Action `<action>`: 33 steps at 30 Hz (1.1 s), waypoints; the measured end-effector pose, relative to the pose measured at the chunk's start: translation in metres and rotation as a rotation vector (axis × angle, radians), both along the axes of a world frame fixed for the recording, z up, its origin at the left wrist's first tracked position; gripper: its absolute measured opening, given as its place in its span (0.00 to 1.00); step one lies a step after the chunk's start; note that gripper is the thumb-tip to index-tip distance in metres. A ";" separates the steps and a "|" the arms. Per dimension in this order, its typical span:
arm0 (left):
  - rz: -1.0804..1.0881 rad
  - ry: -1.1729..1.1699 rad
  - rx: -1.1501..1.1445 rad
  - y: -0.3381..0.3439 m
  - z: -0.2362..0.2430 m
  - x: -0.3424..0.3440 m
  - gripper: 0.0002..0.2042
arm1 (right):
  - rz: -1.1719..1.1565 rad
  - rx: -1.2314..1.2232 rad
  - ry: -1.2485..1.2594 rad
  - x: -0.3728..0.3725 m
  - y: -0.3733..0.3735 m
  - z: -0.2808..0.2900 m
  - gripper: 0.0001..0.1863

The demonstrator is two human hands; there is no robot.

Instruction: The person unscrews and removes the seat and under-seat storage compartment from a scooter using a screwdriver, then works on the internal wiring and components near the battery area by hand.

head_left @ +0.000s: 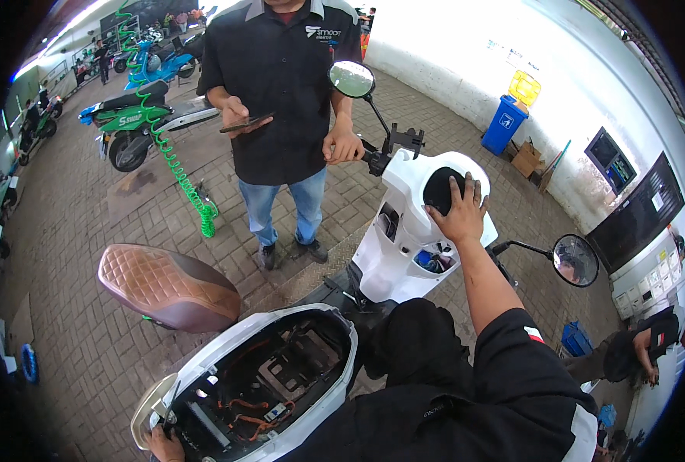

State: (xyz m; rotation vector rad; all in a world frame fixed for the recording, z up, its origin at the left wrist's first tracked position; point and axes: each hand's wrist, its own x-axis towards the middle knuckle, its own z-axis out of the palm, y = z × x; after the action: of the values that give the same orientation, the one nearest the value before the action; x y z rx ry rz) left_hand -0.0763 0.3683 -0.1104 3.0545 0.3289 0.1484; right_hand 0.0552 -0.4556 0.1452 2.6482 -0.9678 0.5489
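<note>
My right hand (466, 212) lies with fingers spread over the dark round display on the white front cowl (408, 181) of a scooter. At the lower left, my left hand (165, 445) is at the scooter's rear, its fingers bent against the cream-coloured tail piece (144, 412); the frame's lower edge cuts it off partly. Between my hands the seat compartment (341, 327) is uncovered, with orange cables (254, 420) and a connector inside. The brown quilted seat (165, 281) is tipped up to the left of it.
A person (281, 92) facing me holds a phone (246, 123) and rests the other hand by the left handlebar. Mirrors stick out on both sides, the right mirror (575, 260) near my arm. A coiled green hose (173, 162) hangs left, before a green scooter (134, 119).
</note>
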 end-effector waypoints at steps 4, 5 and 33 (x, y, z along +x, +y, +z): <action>0.036 0.123 -0.080 -0.020 0.021 0.007 0.22 | -0.013 -0.001 0.008 -0.002 -0.003 0.000 0.49; 0.026 0.130 -0.088 -0.018 0.021 0.008 0.22 | -0.012 -0.002 0.009 -0.002 -0.003 0.000 0.49; -0.021 0.178 0.059 -0.031 0.047 0.009 0.25 | 0.022 0.032 0.020 -0.002 -0.001 0.000 0.47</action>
State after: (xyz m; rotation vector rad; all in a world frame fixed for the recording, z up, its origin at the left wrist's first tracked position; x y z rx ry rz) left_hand -0.0674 0.3371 -0.0632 3.1349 0.3079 -0.1171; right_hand 0.0528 -0.4565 0.1456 2.6902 -0.9501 0.5147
